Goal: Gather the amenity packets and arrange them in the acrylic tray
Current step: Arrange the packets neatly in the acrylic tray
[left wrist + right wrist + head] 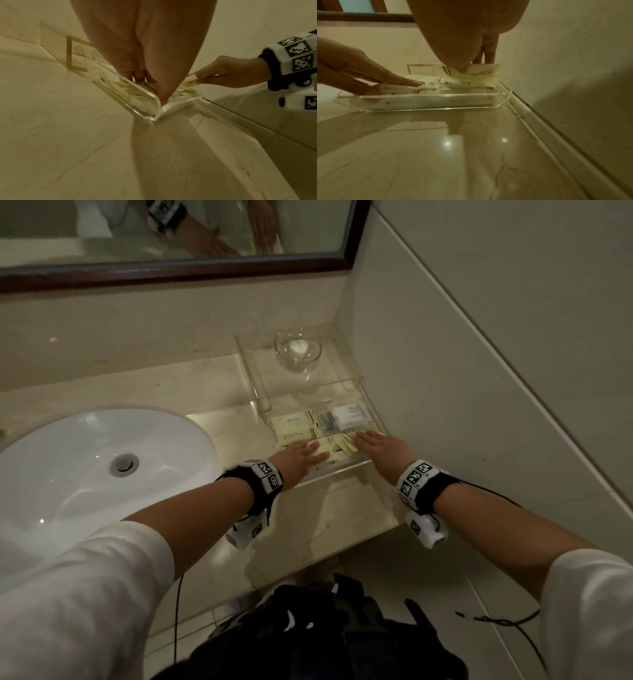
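Both hands (301, 455) flat on packets (296, 428), acrylic tray (337, 470) (against wall)

Head view looks down from above; both wrist views, low over the counter, share the acrylic tray (342, 470).

Packet (298, 428) print too small to read, sink (85, 460) cut off left

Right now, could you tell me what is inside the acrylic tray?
The acrylic tray holds pale yellow amenity packets and a white packet. The left hand and right hand cover the nearest ones.
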`<state>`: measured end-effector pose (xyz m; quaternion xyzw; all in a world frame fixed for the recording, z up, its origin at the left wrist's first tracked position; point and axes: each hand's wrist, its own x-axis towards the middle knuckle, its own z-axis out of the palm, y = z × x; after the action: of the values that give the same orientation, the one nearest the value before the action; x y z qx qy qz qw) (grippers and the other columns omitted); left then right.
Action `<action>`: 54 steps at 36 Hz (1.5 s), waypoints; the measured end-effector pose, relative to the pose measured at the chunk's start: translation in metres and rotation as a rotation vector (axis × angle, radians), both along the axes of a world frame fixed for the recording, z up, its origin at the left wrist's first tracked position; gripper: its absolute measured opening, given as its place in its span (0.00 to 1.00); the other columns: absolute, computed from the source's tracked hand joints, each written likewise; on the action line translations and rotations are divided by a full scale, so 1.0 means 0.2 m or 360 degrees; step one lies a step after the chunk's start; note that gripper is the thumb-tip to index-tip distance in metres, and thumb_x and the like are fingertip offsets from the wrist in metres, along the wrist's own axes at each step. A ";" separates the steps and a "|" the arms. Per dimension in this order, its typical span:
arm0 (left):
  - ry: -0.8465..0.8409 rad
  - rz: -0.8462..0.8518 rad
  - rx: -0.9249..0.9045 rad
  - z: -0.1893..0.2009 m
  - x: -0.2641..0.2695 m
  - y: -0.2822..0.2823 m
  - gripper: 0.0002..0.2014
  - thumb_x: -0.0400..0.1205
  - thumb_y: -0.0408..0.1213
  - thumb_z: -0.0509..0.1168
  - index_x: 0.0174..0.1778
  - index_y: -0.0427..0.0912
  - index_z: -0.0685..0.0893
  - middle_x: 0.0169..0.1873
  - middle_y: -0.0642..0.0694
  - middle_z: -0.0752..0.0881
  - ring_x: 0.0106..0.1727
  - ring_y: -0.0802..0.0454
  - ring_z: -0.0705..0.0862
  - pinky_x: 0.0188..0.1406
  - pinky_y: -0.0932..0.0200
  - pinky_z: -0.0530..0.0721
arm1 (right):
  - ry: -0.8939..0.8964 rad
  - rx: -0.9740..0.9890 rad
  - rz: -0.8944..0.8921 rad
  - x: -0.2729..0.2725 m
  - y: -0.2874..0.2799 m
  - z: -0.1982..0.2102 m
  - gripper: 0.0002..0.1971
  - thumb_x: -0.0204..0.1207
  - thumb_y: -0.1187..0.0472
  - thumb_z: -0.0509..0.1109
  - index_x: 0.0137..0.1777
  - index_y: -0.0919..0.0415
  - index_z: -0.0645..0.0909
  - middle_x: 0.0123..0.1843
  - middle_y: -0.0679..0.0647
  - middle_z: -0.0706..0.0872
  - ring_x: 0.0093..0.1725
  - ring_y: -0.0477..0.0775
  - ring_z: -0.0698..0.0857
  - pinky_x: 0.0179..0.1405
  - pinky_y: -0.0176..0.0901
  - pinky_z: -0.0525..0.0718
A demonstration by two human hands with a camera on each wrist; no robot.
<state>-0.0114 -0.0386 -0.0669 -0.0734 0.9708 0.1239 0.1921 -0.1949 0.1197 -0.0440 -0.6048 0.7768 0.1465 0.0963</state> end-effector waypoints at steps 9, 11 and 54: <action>0.0003 0.0011 0.0005 0.01 0.01 0.00 0.32 0.86 0.31 0.53 0.83 0.53 0.47 0.84 0.45 0.46 0.84 0.43 0.48 0.82 0.50 0.50 | -0.0108 0.0150 -0.0028 -0.02 -0.02 -0.01 0.38 0.77 0.78 0.51 0.84 0.55 0.44 0.86 0.50 0.45 0.85 0.49 0.47 0.80 0.50 0.63; 0.0009 0.0016 0.0010 0.01 0.01 0.00 0.32 0.86 0.31 0.53 0.83 0.53 0.47 0.84 0.45 0.46 0.84 0.43 0.48 0.82 0.49 0.49 | -0.0192 0.0172 -0.0048 -0.03 -0.01 -0.01 0.39 0.76 0.79 0.51 0.84 0.56 0.43 0.86 0.50 0.44 0.85 0.50 0.45 0.82 0.48 0.59; 0.0075 0.0442 -0.0160 -0.07 0.02 -0.16 0.29 0.86 0.57 0.42 0.83 0.55 0.46 0.84 0.43 0.45 0.85 0.45 0.46 0.81 0.42 0.35 | -0.0445 -0.0100 -0.0703 0.00 -0.36 -0.20 0.32 0.82 0.50 0.58 0.83 0.46 0.49 0.85 0.59 0.40 0.85 0.60 0.43 0.81 0.61 0.51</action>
<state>-0.0079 -0.0700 -0.0811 -0.2137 0.9605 0.1021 0.1462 -0.1957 0.0482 -0.0835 -0.4377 0.8733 0.0128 0.2135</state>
